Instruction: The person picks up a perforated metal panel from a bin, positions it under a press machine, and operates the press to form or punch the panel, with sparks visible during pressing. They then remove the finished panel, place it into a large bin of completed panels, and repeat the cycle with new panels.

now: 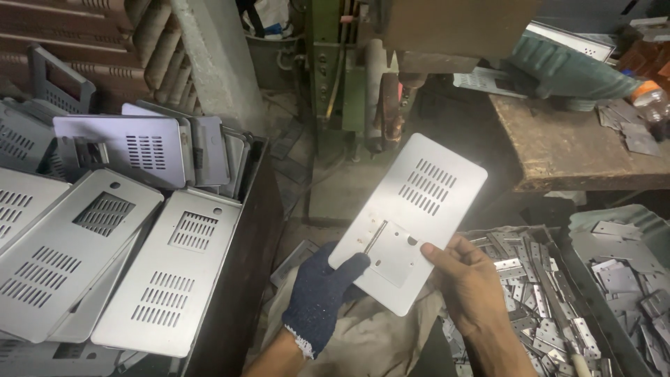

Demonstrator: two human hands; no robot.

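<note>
In the head view, the gloved left hand (pixel 322 293) and the bare right hand (pixel 469 286) both have their grip closed on the near edge of a grey vented metal plate (pixel 413 216), held in the air at centre. Similar plates (pixel 105 258) fill a dark bin (pixel 241 279) on the left. Small hinges (pixel 537 307) fill a tray at near right. A worn wooden bench (pixel 579 150) stands far right, beside a green machine (pixel 335 77).

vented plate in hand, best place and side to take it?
Take the vented plate by its bare lower edge, coming from below: the slots sit at the upper end and a small hinge piece lies near the middle. Left hand, gloved, and right hand already pinch there, thumbs on top.
</note>
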